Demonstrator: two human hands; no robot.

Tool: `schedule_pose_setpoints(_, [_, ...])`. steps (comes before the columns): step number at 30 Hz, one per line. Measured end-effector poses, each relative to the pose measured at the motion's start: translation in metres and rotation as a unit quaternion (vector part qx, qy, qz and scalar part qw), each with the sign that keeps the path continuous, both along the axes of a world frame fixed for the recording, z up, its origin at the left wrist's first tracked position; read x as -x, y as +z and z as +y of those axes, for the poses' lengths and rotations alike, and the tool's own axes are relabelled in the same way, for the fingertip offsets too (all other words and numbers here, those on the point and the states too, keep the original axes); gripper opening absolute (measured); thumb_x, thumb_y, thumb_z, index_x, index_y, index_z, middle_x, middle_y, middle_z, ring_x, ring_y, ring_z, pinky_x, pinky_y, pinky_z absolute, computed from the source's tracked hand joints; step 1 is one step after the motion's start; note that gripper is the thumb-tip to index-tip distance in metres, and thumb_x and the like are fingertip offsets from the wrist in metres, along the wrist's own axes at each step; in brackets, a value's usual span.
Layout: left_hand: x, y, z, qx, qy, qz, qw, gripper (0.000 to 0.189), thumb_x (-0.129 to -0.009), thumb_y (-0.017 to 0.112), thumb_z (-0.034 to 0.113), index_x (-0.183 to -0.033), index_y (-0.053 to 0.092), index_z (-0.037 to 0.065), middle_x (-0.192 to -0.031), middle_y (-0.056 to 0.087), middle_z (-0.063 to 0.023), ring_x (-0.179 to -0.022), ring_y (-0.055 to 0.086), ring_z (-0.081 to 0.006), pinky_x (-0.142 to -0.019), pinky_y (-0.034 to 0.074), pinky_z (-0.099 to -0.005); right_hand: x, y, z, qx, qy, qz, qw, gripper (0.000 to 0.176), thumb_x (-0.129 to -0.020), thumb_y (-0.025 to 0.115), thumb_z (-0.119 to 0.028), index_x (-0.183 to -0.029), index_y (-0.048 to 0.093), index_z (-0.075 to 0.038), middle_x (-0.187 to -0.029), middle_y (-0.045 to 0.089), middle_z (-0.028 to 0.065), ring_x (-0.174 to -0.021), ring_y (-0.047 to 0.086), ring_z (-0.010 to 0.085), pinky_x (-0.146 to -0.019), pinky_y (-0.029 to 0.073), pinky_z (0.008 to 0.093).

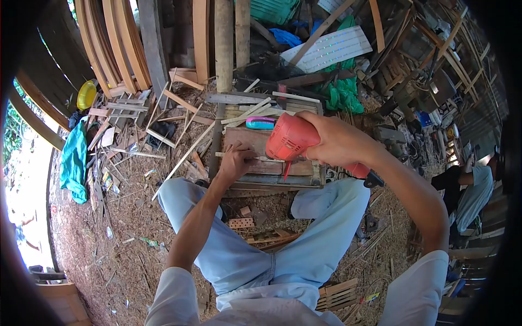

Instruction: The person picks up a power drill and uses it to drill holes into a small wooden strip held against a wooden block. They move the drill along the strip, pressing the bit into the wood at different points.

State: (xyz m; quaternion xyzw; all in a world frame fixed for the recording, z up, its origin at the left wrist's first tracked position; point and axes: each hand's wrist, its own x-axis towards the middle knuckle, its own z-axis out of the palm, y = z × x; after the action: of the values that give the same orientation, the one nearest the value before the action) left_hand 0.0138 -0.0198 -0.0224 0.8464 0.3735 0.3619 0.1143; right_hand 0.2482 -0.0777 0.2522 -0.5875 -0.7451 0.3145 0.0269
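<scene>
Drill [291, 138] is bearing on strip [270, 159], my right hand [337, 142] clamped round it; my left hand [235, 162] is pinning strip close by, so a skidding bit could catch fingers.

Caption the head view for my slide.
Right hand holds a red drill, bit pointing down at a thin wooden strip the left hand pins to a wooden block.

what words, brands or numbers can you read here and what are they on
No text can be read anywhere.
drill in the right hand: no brand or label shows on its red casing.
pink and blue thing behind it: any print is too blurred to read.
white panel at the top: only rows of dots, no letters.
</scene>
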Motion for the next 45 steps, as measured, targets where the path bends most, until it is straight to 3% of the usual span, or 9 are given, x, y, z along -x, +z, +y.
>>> schedule_pose_setpoints(12, [0.0,-0.002,-0.001,0.035,0.003,0.002,0.999,0.012,-0.07,0.078,0.016,-0.082,0.076,0.015,-0.089,0.068,0.0043,-0.09,0.059,-0.0202,-0.08,0.042,-0.0401,-0.003,-0.005,0.006,-0.004,0.016,-0.007,1.0,0.071,-0.078,0.067,-0.012,-0.143,0.039,-0.005,-0.09,0.069,0.0184,-0.067,0.069,0.0252,-0.065,0.054,0.0371])
schedule_pose_setpoints(31, [-0.003,-0.001,0.001,-0.005,-0.011,-0.025,1.0,0.017,-0.063,0.082,0.012,-0.079,0.074,0.011,-0.087,0.066,0.0013,-0.083,0.059,-0.0221,-0.073,0.046,-0.0378,-0.018,-0.01,-0.002,-0.044,0.02,0.009,0.999,0.072,-0.077,0.072,-0.016,-0.141,0.041,-0.006,-0.098,0.068,0.022,-0.079,0.07,0.0301,-0.074,0.054,0.0396])
schedule_pose_setpoints(33, [0.001,-0.005,0.002,0.021,-0.005,0.007,1.0,0.016,-0.069,0.08,0.02,-0.083,0.075,0.014,-0.089,0.067,0.0033,-0.09,0.061,-0.0206,-0.08,0.044,-0.0383,-0.014,-0.01,-0.001,-0.047,0.028,0.008,0.998,0.072,-0.077,0.072,-0.016,-0.141,0.041,-0.006,-0.098,0.068,0.0219,-0.079,0.07,0.0301,-0.074,0.054,0.0397])
schedule_pose_setpoints(39, [0.002,-0.004,0.001,0.043,-0.019,0.003,0.999,0.019,-0.072,0.078,0.021,-0.088,0.074,0.012,-0.092,0.065,0.0017,-0.094,0.059,-0.0217,-0.085,0.045,-0.0393,-0.017,-0.015,0.001,-0.066,0.038,0.022,0.997,0.077,-0.077,0.074,-0.015,-0.145,0.039,-0.006,-0.092,0.069,0.0189,-0.068,0.069,0.0258,-0.066,0.054,0.0373])
schedule_pose_setpoints(45, [0.0,-0.004,0.001,0.038,-0.013,0.004,0.999,0.021,-0.07,0.079,0.018,-0.089,0.074,0.012,-0.093,0.065,0.0006,-0.096,0.059,-0.0215,-0.085,0.044,-0.039,-0.01,0.0,0.0,0.01,-0.001,0.026,1.0,0.076,-0.078,0.073,-0.011,-0.146,0.038,-0.007,-0.085,0.068,0.0122,-0.062,0.065,0.018,-0.058,0.053,0.0345])
